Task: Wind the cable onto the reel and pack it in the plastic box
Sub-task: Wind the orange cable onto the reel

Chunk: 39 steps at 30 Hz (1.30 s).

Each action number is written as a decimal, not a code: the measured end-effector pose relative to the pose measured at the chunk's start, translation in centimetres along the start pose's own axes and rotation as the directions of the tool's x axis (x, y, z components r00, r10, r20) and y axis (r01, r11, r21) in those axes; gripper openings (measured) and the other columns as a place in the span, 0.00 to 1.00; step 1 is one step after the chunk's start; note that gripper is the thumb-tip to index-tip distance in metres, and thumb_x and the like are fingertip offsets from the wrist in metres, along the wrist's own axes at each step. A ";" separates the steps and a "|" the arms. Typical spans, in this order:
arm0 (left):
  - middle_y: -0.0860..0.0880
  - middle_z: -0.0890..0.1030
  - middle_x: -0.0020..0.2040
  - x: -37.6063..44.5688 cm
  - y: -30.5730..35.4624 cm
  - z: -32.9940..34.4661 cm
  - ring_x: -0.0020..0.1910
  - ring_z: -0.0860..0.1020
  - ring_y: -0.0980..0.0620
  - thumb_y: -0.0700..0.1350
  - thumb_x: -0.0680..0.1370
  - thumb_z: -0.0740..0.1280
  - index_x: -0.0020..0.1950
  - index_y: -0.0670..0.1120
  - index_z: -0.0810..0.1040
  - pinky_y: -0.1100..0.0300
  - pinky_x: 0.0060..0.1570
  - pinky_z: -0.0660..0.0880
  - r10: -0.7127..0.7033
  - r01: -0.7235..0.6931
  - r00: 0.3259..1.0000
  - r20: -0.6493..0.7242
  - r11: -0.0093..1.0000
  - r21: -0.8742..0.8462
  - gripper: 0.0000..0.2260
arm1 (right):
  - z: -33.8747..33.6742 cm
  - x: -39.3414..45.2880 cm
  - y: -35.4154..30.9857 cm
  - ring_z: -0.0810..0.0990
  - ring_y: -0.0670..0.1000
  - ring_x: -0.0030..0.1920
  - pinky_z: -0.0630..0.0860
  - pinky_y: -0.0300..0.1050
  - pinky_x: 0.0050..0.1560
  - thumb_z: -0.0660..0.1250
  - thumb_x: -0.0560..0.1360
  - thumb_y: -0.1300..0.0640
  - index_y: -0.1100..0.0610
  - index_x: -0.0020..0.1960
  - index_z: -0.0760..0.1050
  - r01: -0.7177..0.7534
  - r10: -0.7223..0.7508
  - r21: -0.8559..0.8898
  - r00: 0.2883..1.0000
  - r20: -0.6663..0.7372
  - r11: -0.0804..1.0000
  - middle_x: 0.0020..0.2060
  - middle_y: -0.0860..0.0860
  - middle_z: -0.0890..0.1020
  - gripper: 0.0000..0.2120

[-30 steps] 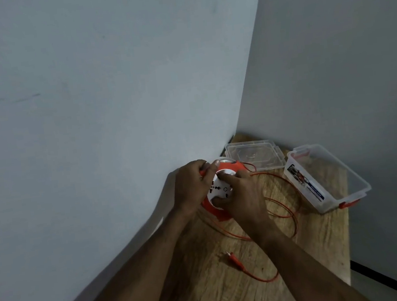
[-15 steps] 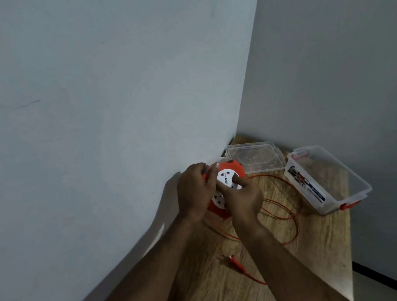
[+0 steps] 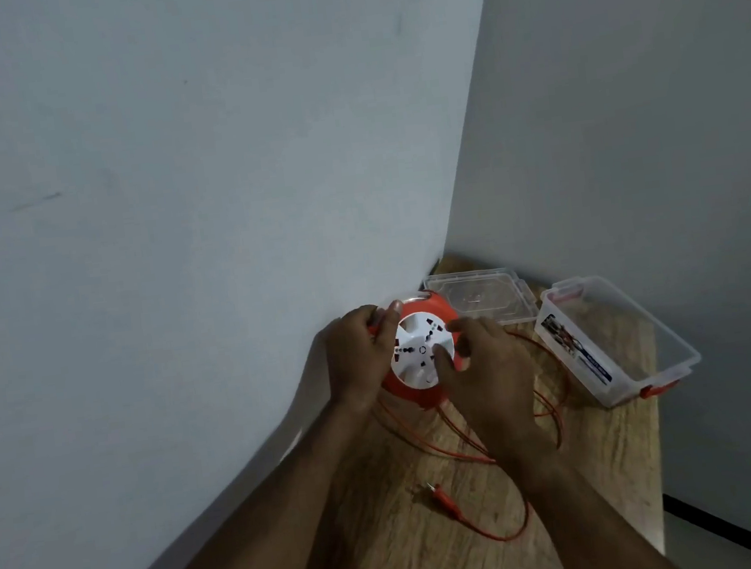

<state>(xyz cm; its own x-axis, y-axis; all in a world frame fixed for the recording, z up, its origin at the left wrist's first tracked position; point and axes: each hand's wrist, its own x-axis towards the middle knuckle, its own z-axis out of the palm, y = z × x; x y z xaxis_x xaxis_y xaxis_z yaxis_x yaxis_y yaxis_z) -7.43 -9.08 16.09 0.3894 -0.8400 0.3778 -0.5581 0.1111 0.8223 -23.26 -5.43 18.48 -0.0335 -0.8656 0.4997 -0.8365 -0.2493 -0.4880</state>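
An orange cable reel [image 3: 420,321] with a white socket face is tilted up above the wooden table [image 3: 619,467]. My left hand [image 3: 356,356] grips the reel's left rim. My right hand [image 3: 487,374] rests on the white face, with a finger pressed on it near the lower right. Loose orange cable [image 3: 551,409] lies in loops on the table under and right of my right hand. Its orange plug [image 3: 439,494] lies on the table nearer me. The clear plastic box [image 3: 651,337], open and with nothing inside, stands at the right.
The box's clear lid [image 3: 483,302] lies flat at the back corner behind the reel. Grey walls close in on the left and behind. The table's right edge runs just past the box, with the floor below.
My right hand has moved around the white face from its upper part to the lower right, and the face has turned with it. The plug has slid a little nearer the reel.
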 end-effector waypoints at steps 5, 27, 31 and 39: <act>0.55 0.85 0.39 0.6 0.5 0.3 0.36 0.83 0.58 0.63 0.79 0.66 0.44 0.49 0.85 0.59 0.40 0.83 -0.015 0.021 0.994 0.106 0.998 -0.062 0.19 | 1.2 0.4 0.4 0.82 0.57 0.53 0.81 0.43 0.41 0.75 0.71 0.46 0.51 0.72 0.70 0.312 -0.258 -0.158 0.922 0.289 0.937 0.66 0.57 0.73 0.32; 0.50 0.87 0.45 -1.0 0.9 1.4 0.41 0.82 0.55 0.59 0.79 0.68 0.49 0.46 0.85 0.61 0.44 0.81 0.131 -0.131 0.991 0.010 0.990 0.056 0.17 | 4.6 0.7 -1.8 0.81 0.54 0.46 0.83 0.50 0.34 0.86 0.56 0.49 0.56 0.57 0.78 -0.785 0.749 0.605 0.322 0.579 -0.130 0.48 0.51 0.81 0.33; 0.49 0.86 0.44 -1.0 0.6 1.5 0.40 0.82 0.55 0.56 0.79 0.70 0.48 0.45 0.85 0.64 0.42 0.77 0.175 -0.176 0.984 0.013 0.980 0.097 0.14 | 5.6 0.8 -1.3 0.81 0.58 0.50 0.80 0.48 0.36 0.86 0.58 0.50 0.58 0.62 0.70 -0.740 0.578 0.540 0.253 0.776 -0.401 0.58 0.57 0.80 0.40; 0.58 0.80 0.33 -0.6 0.0 0.3 0.33 0.80 0.59 0.60 0.79 0.67 0.39 0.52 0.80 0.74 0.32 0.69 -0.038 0.039 0.999 0.027 0.998 -0.041 0.15 | 0.3 -1.1 -0.4 0.82 0.45 0.43 0.74 0.34 0.39 0.75 0.73 0.51 0.52 0.59 0.79 -0.155 0.168 0.216 0.985 -0.043 0.964 0.50 0.47 0.82 0.16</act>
<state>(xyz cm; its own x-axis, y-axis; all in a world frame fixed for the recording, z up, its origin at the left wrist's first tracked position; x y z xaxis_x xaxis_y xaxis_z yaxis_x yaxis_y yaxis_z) -7.95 -8.73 15.74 0.3902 -0.8577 0.3348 -0.5120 0.1001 0.8531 -22.75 -4.50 17.88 -0.1966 -0.8758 0.4408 -0.6832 -0.2001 -0.7023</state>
